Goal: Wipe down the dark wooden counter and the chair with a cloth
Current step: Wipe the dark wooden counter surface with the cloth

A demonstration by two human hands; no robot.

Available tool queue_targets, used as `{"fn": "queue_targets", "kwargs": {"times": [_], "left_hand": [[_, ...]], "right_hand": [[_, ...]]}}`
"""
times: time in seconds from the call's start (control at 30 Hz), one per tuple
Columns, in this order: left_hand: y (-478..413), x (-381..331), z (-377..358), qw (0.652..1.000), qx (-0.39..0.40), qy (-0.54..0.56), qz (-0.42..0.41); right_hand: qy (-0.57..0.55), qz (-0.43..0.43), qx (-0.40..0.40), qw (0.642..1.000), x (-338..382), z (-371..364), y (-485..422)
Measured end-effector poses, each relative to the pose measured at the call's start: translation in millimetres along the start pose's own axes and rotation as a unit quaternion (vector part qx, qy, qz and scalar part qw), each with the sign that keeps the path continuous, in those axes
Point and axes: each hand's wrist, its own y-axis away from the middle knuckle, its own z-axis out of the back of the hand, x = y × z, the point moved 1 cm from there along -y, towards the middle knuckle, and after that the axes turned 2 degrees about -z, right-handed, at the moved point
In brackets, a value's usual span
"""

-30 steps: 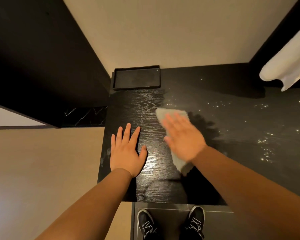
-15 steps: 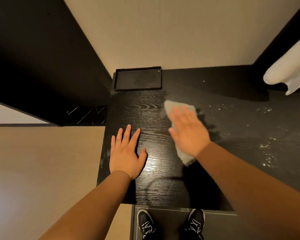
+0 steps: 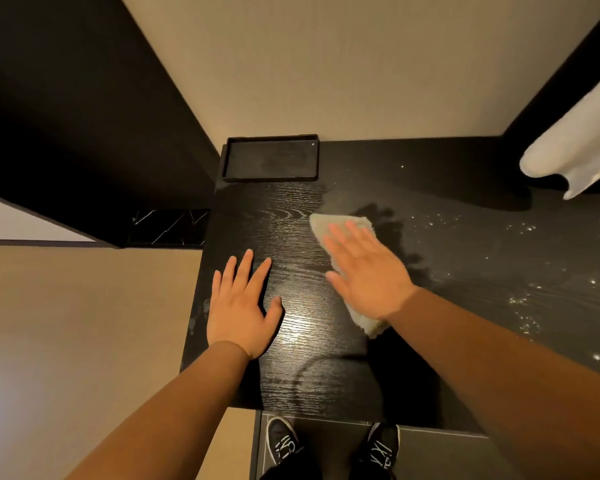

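Pale cloth (image 3: 321, 226) lying flat on the dark wood-grain counter (image 3: 465, 271), right of centre. Only its far edge and a ragged near corner show; the middle is hidden under the right hand (image 3: 368, 275), which presses on it palm down with fingers straight and slightly apart. The hand's outline is softly blurred. The left hand (image 3: 243, 306) rests flat on the bare counter near the left edge, fingers extended and spread, holding nothing. Bright specks (image 3: 520, 299) scatter across the counter's right part; whether they are droplets or dust cannot be told. A shallow black tray (image 3: 271, 161) sits in the far left corner against the wall. A white fabric item (image 3: 575, 150) at upper right is cut off by the frame. Two black shoes (image 3: 283, 441) show partly below the counter's near edge.
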Motion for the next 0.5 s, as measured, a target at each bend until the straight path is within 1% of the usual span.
{"fn": "queue_targets", "kwargs": {"times": [0.1,0.13,0.17,0.2,0.23,0.3,0.33,0.37,0.43,0.47,0.5], "left_hand": [[0,0,1,1.000,0.002,0.000,0.002],[-1,0,1,1.000,0.002,-0.001,0.004],[-1,0,1,1.000,0.004,-0.001,0.004],[0,0,1,1.000,0.005,-0.001,0.004],[0,0,1,1.000,0.005,0.000,0.003],[0,-1,1,1.000,0.002,0.002,0.002],[0,-1,1,1.000,0.000,0.003,0.003],[-1,-1,1,1.000,0.000,0.004,0.003],[0,-1,2,1.000,0.001,0.003,0.000],[0,-1,2,1.000,0.003,0.004,-0.002],[0,-1,3,1.000,0.005,0.006,-0.004]], "right_hand": [[0.000,-0.150,-0.028,0.988,-24,8,-9],[0.007,-0.186,-0.035,0.982,-21,8,-14],[0.010,-0.203,-0.038,0.978,-14,9,-17],[0.008,-0.191,-0.039,0.981,-2,8,-19],[0.005,-0.144,-0.036,0.989,11,5,-18],[0.008,-0.007,-0.010,1.000,35,-6,-8],[0.010,0.045,0.004,0.999,41,-10,-3],[0.005,0.080,0.011,0.997,40,-12,0],[-0.002,0.111,0.010,0.994,29,-8,0],[0.002,0.103,0.004,0.995,20,-3,-5],[0.001,0.072,-0.001,0.997,9,3,-10]]}}
